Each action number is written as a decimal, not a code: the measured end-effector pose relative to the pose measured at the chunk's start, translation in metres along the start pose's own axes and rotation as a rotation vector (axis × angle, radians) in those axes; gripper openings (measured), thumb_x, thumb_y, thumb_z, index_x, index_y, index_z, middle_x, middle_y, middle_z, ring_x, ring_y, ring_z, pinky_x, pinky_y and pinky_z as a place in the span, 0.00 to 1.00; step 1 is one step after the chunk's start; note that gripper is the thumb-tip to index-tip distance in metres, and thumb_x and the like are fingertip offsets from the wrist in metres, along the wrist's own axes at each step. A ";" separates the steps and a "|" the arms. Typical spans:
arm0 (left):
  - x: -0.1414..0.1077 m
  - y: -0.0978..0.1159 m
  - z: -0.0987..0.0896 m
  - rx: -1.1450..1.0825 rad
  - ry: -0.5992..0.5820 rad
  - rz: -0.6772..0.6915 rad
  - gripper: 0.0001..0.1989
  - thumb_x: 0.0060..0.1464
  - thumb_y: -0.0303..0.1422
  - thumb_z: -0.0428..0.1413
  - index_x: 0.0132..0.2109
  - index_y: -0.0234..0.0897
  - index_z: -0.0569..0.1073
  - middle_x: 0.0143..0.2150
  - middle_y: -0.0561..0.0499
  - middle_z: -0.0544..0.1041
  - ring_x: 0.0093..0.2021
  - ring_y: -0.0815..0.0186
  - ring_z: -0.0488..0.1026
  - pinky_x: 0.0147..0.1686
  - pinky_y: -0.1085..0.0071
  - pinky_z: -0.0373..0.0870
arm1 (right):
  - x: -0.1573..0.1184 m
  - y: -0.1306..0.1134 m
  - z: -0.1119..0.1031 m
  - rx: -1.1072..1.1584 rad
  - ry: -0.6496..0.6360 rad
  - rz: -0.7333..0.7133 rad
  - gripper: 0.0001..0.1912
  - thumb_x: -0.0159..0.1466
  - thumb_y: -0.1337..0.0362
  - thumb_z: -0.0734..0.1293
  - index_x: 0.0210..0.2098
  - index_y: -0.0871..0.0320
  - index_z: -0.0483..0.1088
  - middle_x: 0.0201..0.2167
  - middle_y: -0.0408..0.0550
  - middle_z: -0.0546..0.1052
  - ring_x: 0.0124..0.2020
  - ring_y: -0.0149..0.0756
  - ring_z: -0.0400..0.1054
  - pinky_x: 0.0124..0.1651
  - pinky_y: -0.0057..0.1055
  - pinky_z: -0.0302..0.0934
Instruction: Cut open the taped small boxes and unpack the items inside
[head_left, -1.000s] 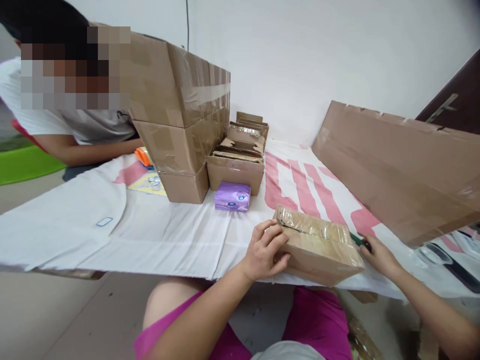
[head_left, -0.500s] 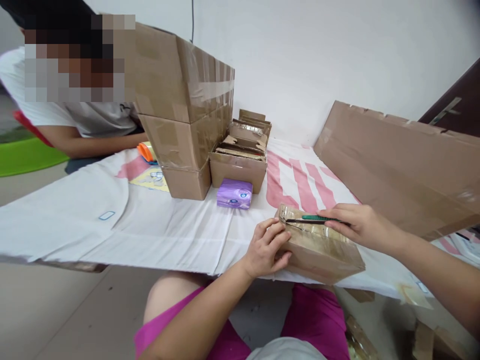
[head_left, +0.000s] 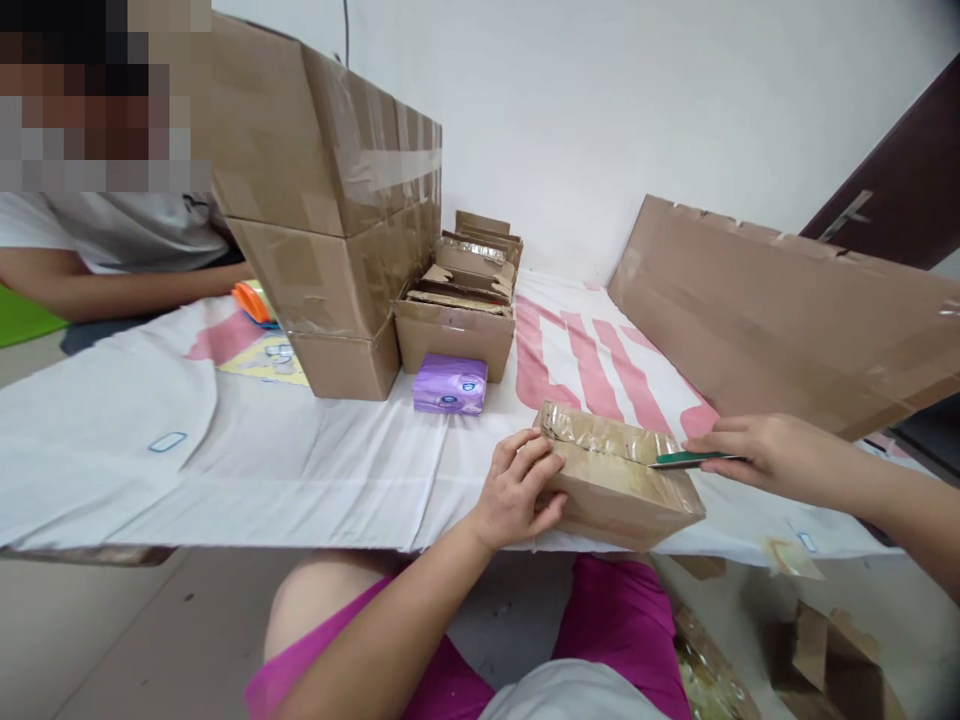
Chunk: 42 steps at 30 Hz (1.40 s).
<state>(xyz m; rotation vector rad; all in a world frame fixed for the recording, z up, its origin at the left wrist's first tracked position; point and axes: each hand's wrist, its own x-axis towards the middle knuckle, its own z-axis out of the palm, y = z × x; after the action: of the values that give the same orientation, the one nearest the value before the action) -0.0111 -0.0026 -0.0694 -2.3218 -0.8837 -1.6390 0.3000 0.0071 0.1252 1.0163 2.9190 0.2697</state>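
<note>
While the left hand (head_left: 517, 492) stays, fingers slightly spread, against the left end of the cardboard box (head_left: 626, 500) at the table's (head_left: 315, 515) near edge, the right hand (head_left: 769, 455) has shifted rightward along the top seam. It pinches the green knife (head_left: 677, 459).

In the last half second, the green cutter (head_left: 684, 459) in the right grip (head_left: 761, 452) has moved along the box (head_left: 611, 500) top, away from the left grip (head_left: 519, 490).
</note>
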 end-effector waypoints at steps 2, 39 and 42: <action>0.000 0.000 0.001 -0.007 0.003 -0.005 0.23 0.50 0.32 0.57 0.54 0.36 0.66 0.52 0.40 0.71 0.59 0.50 0.62 0.56 0.52 0.65 | -0.003 0.002 -0.004 -0.013 0.010 0.025 0.15 0.68 0.57 0.59 0.48 0.49 0.75 0.38 0.47 0.79 0.34 0.36 0.75 0.33 0.29 0.66; -0.001 -0.001 0.003 -0.005 0.005 -0.016 0.25 0.50 0.32 0.56 0.56 0.39 0.64 0.53 0.41 0.70 0.60 0.50 0.62 0.56 0.50 0.65 | 0.004 -0.025 -0.004 -0.099 0.216 0.063 0.14 0.68 0.55 0.59 0.39 0.51 0.76 0.29 0.45 0.76 0.29 0.34 0.71 0.28 0.30 0.60; -0.001 -0.001 0.002 -0.004 0.015 -0.008 0.25 0.50 0.32 0.57 0.56 0.38 0.64 0.54 0.41 0.70 0.60 0.50 0.62 0.56 0.50 0.66 | 0.002 -0.024 -0.013 -0.039 0.327 0.140 0.11 0.66 0.56 0.62 0.41 0.48 0.75 0.33 0.44 0.78 0.31 0.37 0.73 0.32 0.33 0.63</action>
<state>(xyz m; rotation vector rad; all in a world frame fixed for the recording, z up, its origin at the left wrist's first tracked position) -0.0103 -0.0014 -0.0717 -2.3086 -0.8882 -1.6609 0.2825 -0.0123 0.1336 1.2841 3.1109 0.5452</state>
